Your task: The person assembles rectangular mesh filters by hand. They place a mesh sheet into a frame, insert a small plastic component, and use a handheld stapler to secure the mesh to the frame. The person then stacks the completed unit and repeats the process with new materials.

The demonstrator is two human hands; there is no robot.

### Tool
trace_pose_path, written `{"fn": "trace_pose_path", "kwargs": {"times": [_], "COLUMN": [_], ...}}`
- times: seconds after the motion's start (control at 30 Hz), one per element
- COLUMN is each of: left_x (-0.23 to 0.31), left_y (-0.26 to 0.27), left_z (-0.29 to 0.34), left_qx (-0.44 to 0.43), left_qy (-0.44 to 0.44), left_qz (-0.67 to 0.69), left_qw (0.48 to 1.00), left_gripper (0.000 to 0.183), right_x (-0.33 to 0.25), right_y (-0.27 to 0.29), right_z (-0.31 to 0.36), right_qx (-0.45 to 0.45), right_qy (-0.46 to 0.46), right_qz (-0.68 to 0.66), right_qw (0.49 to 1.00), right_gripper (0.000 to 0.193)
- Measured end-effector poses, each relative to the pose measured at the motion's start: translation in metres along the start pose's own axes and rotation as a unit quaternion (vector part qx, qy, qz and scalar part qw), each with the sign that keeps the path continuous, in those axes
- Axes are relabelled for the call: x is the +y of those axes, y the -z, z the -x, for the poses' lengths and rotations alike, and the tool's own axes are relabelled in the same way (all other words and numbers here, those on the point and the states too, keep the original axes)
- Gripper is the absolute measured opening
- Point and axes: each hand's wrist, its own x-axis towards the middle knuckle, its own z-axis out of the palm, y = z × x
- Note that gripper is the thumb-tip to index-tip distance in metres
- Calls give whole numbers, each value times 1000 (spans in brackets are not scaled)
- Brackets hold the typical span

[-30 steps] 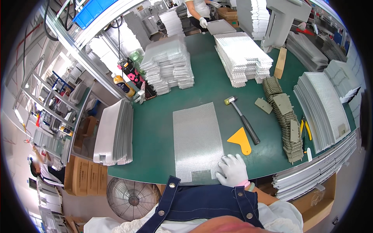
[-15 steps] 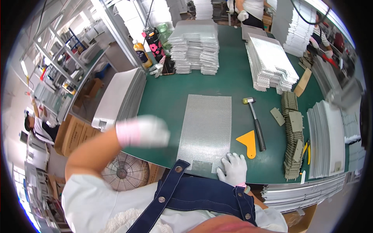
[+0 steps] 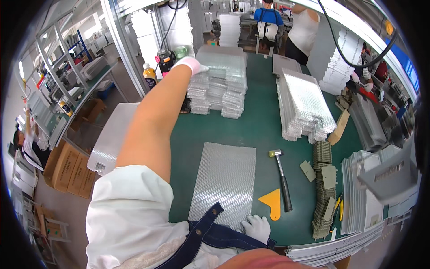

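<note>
My left arm stretches far forward, and my gloved left hand (image 3: 195, 66) is at the left edge of a tall stack of translucent plastic-looking sheets (image 3: 221, 60). Its fingers point right and are mostly hidden by the wrist, so I cannot tell whether they grip a sheet. A grey, finely textured flat sheet (image 3: 224, 179) lies in front of me on the green table. My gloved right hand (image 3: 257, 228) rests at this sheet's near right corner, fingers apart and slightly bent, holding nothing.
On the green table (image 3: 188, 134), right of the sheet, lie a yellow scraper (image 3: 272, 204) and a mallet (image 3: 283, 181). Beyond them stand olive plastic parts (image 3: 322, 193) in a row. A shiny sheet stack (image 3: 307, 103) stands back right; white panels (image 3: 358, 193) lean at right.
My left hand has swung from the table's left edge forward to the far stack. My view has tilted up. The right hand stays at the sheet's near corner.
</note>
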Motion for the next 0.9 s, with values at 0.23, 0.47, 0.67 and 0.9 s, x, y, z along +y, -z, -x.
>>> {"fn": "trace_pose_path", "kwargs": {"times": [0.23,0.47,0.67,0.9], "left_x": [47,30,-11,16], "left_y": [39,55,47,67], "left_z": [54,29,-26,42], "left_qx": [184,352,101,261], "left_qy": [123,-15,7,-134], "left_qz": [-23,319,624,524], "left_qw": [975,880,775,800], "left_gripper": [57,53,45,37], "right_x": [2,-4,-2,-4], "right_y": [-2,5,7,7], "right_z": [4,1,-2,0], "right_qx": [47,59,47,43], "right_qy": [7,4,27,0], "right_qz": [-7,4,-5,10], "right_qw": [999,998,999,999], "right_gripper": [40,39,37,37]}}
